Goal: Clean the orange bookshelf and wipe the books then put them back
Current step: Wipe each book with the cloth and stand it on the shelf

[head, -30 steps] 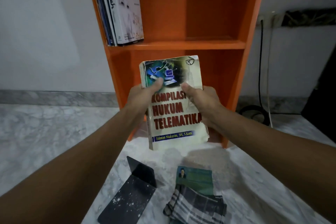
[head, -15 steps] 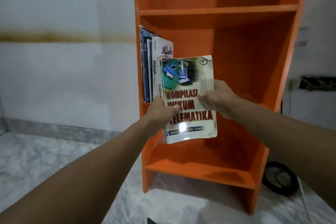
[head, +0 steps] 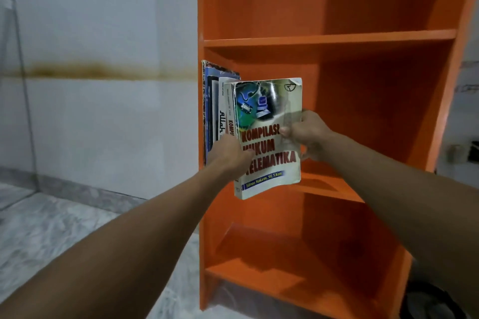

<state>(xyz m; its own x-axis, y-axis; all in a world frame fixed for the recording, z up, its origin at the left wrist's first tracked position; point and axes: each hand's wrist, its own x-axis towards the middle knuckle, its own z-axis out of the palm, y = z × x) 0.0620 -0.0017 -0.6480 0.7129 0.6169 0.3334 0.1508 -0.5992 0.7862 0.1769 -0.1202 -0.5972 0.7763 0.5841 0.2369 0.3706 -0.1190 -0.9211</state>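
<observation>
Bare forearms reaching up from the lower corners, both hands on one paperback. Left hand (head: pixel 230 156) closed on the lower spine side of the "Kompilasi Hukum Telematika" book (head: pixel 268 134), grip pinching it with the thumb across the front cover. Right hand (head: pixel 305 134) clamped on the book's outer edge, thumb over the cover, fingers wrapped behind. Book held upright with a slight tilt, cover facing the camera, worn at the top corner, its bottom edge hanging in front of and below the middle shelf board. Just behind its spine, a row of standing books (head: pixel 213 111) pressed against the left wall of the orange bookshelf (head: pixel 337 39), a white "Allah" spine (head: pixel 222 122) among them. Rest of that compartment bare orange, likewise the ones above and below. Beyond, marble-patterned floor (head: pixel 51 228) and a white wall (head: pixel 90 124) crossed by a brownish stain.
</observation>
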